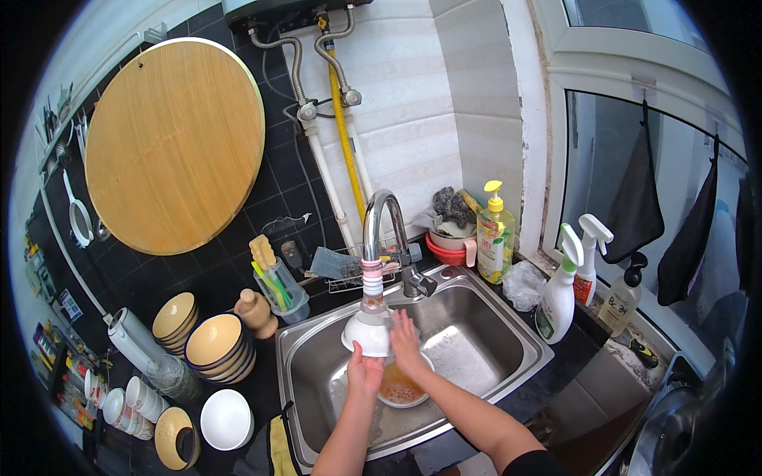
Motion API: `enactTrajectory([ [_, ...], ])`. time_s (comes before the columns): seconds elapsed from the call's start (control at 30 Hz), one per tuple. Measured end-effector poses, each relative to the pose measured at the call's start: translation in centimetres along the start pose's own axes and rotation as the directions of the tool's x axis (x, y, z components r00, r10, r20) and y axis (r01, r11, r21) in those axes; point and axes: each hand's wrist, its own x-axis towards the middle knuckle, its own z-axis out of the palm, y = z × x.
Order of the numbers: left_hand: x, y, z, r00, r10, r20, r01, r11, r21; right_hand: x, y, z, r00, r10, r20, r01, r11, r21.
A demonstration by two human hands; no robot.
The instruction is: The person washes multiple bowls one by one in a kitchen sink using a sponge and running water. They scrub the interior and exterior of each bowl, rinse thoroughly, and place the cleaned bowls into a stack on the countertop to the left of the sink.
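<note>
L hand (366, 371) grips the lower edge of a white bowl (365, 333) — bowl's mid-frame, under the tap (373, 238), above the sink (514, 361). R hand (406, 347) is open, fingers extended, at the bowl's R side; can't tell how firmly it touches. Below, lower ctr, a 2nd bowl (399, 402) w/ brownish water (394, 382) sits in the sink — another white bowl (227, 419) on the counter, lower L.

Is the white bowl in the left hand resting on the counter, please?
No, the left hand holds the white bowl over the sink, beneath the faucet, with the right hand at its side.
</note>
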Motion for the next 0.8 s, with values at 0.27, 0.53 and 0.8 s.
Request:
enactTrajectory([
  [0.27, -1.1, 0.8, -1.9, 0.978, -0.185, 0.095, 0.157, 0.955, 0.252, 1.0, 3.7, -3.9, 0.72, 0.626, 0.301, -0.547, 0.243, 0.801],
  [0.53, -1.7, 1.5, -1.6, 0.958, -0.285, 0.013, 0.265, 0.905, 0.333, 0.9, 5.3, -3.9, 0.762, 0.508, 0.402, -0.593, 0.296, 0.749],
  [0.8, -2.6, 0.1, -0.1, 0.952, -0.304, 0.031, 0.173, 0.622, 0.764, 1.5, 1.1, -5.7, 0.917, 0.303, 0.258, -0.398, 0.711, 0.579],
])
